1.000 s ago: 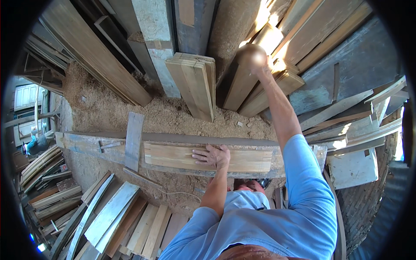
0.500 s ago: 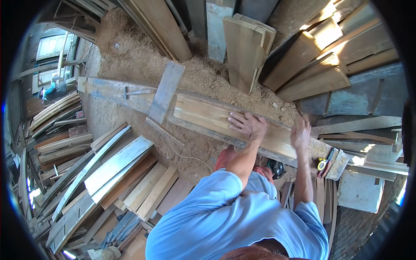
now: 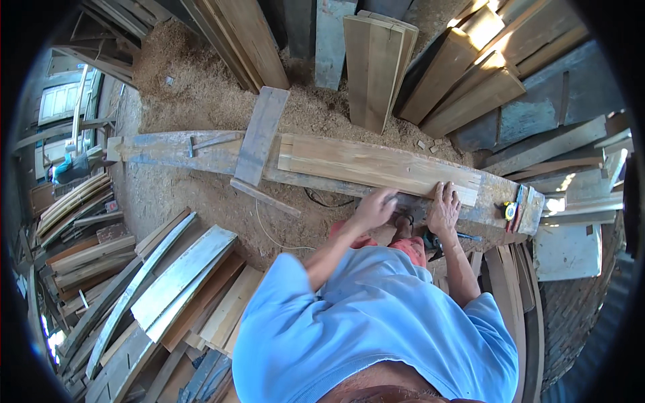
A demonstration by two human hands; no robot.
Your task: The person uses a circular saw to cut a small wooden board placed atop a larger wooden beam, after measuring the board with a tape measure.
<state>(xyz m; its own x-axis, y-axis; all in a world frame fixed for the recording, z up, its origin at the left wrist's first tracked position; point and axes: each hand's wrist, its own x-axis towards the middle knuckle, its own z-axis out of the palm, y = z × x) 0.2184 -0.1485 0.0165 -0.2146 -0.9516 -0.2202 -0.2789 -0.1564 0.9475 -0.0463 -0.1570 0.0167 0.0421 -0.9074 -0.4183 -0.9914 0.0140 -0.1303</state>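
Note:
A long pale board (image 3: 383, 168) lies flat along a narrow, worn wooden bench (image 3: 494, 203). My right hand (image 3: 443, 209) rests on the board's near edge towards its right end, fingers stretched out over the wood. Left of it, my left hand (image 3: 375, 209) hovers just off the near edge, smeared by motion, so its fingers are unclear. I see nothing held in the right hand. A grey plank (image 3: 263, 134) lies across the bench beyond the board's left end. To the right of the board is a yellow-and-black tape measure (image 3: 510, 211).
Sawdust (image 3: 181, 74) covers the ground behind the bench. Boards (image 3: 376, 67) stand upright at the back, and stacked planks (image 3: 460, 74) lean at back right. White-faced boards (image 3: 185, 279) and timber piles fill the left. A dark power tool (image 3: 433, 247) sits below my right hand.
My left hand has lifted off the board's top and drawn back towards me. The right hand has come to the near edge. The board now sits slightly further right, partly through a view shift.

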